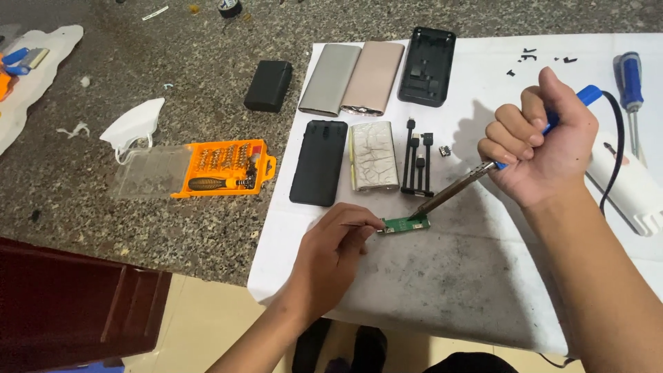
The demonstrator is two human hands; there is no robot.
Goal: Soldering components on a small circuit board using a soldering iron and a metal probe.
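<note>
On the white sheet [483,76] over the speckled tabletop [138,193]: small green circuit board [405,224], lying flat near the front edge. Left hand [331,252], at 9 o'clock of it, pinching thin tweezers [364,224] to keep it from sliding. Right hand [539,148], at 2 o'clock, fisted around a blue soldering iron [459,186], tip down on the board. Phone cases [366,103] at 12 o'clock, orange screwdriver kit [224,168] at 9.

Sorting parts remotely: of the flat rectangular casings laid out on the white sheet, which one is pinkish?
The rose-gold shell in the back row, second of three: a silver shell lies at its left, an open black frame at its right. The front row's black cover is dark.
</note>
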